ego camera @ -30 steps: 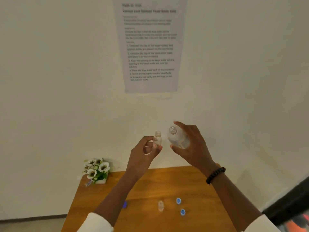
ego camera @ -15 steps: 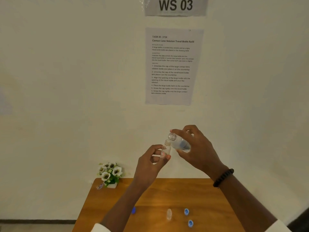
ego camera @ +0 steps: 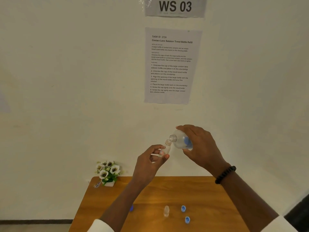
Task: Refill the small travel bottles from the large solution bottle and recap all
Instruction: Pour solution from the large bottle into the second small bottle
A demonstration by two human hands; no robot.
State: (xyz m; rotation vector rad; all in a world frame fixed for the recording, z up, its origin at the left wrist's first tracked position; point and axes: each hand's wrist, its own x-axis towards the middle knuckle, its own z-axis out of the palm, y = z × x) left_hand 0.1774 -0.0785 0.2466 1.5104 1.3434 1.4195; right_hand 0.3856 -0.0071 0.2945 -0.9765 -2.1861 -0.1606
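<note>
Left hand [ego camera: 148,162] closed around small travel bottle [ego camera: 166,148], pinched low on the body, neck up and uncapped. Right hand [ego camera: 203,148] wrapped round large solution bottle [ego camera: 181,142], tipped nearly level, open mouth just above and touching or almost touching the small neck; contact not certain. Both held high, well above bench [ego camera: 209,195]. Clear thin plastic, round bodies, threaded necks; probably light, a little squeezable, slippery if wetted. Best gripped mid-body, gently, to avoid squirting. Second small bottle [ego camera: 166,210] upright on bench, uncapped. Blue caps [ego camera: 183,208] beside it, ridged and round. Wood-grain bench top, smooth. Flower pot [ego camera: 108,173] at far left corner.
</note>
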